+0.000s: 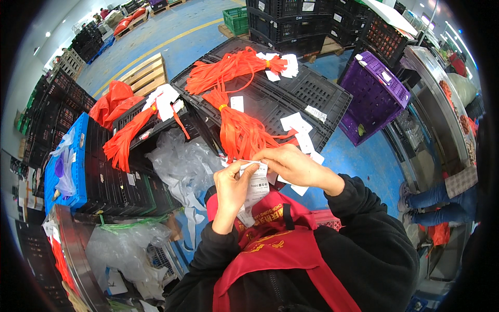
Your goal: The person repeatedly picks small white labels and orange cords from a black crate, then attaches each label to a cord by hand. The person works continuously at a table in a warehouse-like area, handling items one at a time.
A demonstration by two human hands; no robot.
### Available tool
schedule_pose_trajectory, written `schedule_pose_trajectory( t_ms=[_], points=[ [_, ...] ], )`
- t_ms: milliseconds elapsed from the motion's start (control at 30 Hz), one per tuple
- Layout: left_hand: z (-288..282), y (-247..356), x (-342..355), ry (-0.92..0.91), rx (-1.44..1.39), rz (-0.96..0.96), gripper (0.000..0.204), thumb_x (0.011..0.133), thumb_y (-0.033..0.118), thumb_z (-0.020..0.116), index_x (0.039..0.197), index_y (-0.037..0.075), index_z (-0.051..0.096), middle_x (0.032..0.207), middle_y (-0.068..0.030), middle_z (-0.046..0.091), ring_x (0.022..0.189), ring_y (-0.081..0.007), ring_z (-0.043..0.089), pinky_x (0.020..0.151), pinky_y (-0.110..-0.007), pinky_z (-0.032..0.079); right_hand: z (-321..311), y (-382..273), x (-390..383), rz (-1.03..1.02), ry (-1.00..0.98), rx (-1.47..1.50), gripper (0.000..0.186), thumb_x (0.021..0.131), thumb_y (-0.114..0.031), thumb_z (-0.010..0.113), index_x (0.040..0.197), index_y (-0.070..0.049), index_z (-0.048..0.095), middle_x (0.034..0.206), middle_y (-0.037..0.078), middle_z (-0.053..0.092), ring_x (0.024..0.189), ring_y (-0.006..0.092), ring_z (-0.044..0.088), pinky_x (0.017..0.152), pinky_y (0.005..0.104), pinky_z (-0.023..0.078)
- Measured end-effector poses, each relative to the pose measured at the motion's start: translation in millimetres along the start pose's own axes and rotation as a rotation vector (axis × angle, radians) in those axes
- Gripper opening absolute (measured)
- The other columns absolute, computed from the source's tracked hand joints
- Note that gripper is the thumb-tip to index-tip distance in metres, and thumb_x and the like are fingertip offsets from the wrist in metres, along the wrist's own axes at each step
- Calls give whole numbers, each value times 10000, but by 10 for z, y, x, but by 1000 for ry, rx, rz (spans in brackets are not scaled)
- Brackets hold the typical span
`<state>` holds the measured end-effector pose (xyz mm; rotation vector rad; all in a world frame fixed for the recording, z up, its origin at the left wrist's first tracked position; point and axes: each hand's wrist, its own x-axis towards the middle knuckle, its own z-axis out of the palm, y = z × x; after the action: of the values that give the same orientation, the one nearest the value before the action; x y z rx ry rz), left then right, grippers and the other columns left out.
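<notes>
My left hand [231, 188] holds a strip of white printed labels [257, 188] between thumb and fingers, and the strip hangs down in front of my red apron [280, 247]. At the strip's top edge my right hand [299, 165] pinches with thumb and forefinger; the exact contact is partly hidden. Just beyond my hands lies a bundle of flat orange-red straps [239, 132], tied with a yellow band, white tags [297, 124] at its right end. A second strap bundle [223, 70] rests farther back on the black crates [317, 93]. A third [125, 138] hangs over a crate at left.
Crumpled clear plastic [182, 161] fills the space left of my hands. A blue crate [70, 166] stands farther left, a purple crate [374, 96] at right. Behind are stacked black crates [288, 26] and a wooden pallet [145, 75]. Another person's legs [442, 203] show at right.
</notes>
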<state>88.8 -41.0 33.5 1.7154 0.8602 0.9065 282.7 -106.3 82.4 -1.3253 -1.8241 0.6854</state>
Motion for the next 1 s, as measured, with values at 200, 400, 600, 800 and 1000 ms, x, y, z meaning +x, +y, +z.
schedule_pose_trajectory(
  t_ms=[200,400,600,800,1000],
  points=[
    [-17,33,-4,-7,39,-2,100,959,79,792,1001,-11,798,767,13,725,702,-24,584,618,-232,468,-36,-13,-17,50,-48,32,176,1008,-90,567,1134,-13,662,853,213,703,812,409,704,714,482,532],
    [-14,52,0,-14,43,3,98,959,79,789,1008,-6,798,747,21,701,680,-22,554,599,-237,449,18,-6,-41,40,29,-18,132,1004,-123,603,1059,-17,658,796,179,697,757,393,698,675,481,522],
    [-109,-2,-3,41,191,1,250,1048,199,673,954,4,798,633,-141,644,520,-142,563,536,-339,424,160,-78,-50,-50,256,-353,49,917,-57,708,964,-56,721,852,107,746,752,308,739,646,398,508],
    [-232,-283,-87,139,-80,-150,813,1171,498,319,767,-53,760,603,-60,670,536,-132,604,545,-297,460,195,-147,-10,-245,577,-538,149,828,15,741,947,-74,753,996,57,805,879,242,764,682,352,493],
    [-485,-711,-410,153,-302,-195,767,1164,487,367,800,-52,774,702,-82,735,603,-137,654,626,-296,497,-374,221,246,290,434,-310,344,966,-112,697,1288,-33,605,854,163,769,726,260,761,664,349,560]
  ],
)
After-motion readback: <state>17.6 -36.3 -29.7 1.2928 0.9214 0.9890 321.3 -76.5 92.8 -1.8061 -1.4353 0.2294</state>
